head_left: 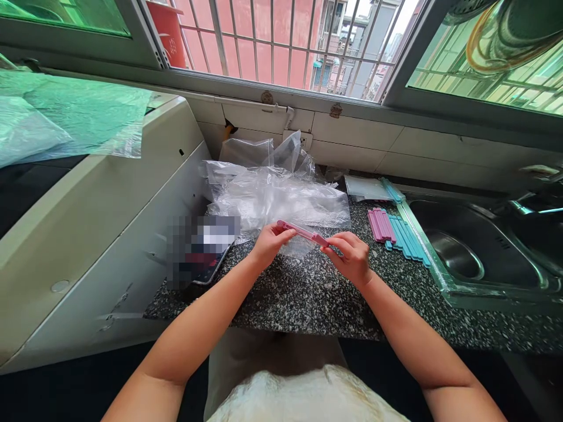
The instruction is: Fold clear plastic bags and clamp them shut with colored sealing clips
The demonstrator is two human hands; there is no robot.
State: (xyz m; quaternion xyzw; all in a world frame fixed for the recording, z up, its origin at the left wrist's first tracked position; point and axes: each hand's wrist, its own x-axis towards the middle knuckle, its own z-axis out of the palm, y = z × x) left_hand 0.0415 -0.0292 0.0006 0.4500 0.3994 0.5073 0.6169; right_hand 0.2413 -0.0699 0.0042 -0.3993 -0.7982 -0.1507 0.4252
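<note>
Here both hands hold one pink clip (pixel 302 232) just above the table (pixel 308 293): the left hand (pixel 267 245) has its fingers pinched on one end, the right hand (pixel 349 256) on the other; clear plastic bags (pixel 277 196) lie behind, more clips (pixel 398 233) beside the sink (pixel 484 258)

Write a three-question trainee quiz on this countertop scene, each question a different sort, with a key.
1. True or false: both hands, left hand and right hand, grip one long pink plastic clip.
2. Which lies nearest the steel sink? A) blue plastic clips B) crumpled clear plastic bags C) pink plastic clips
3. Fill in: the speckled countertop is dark ____.

Key: 1 true; 2 A; 3 granite-like stone.
</note>
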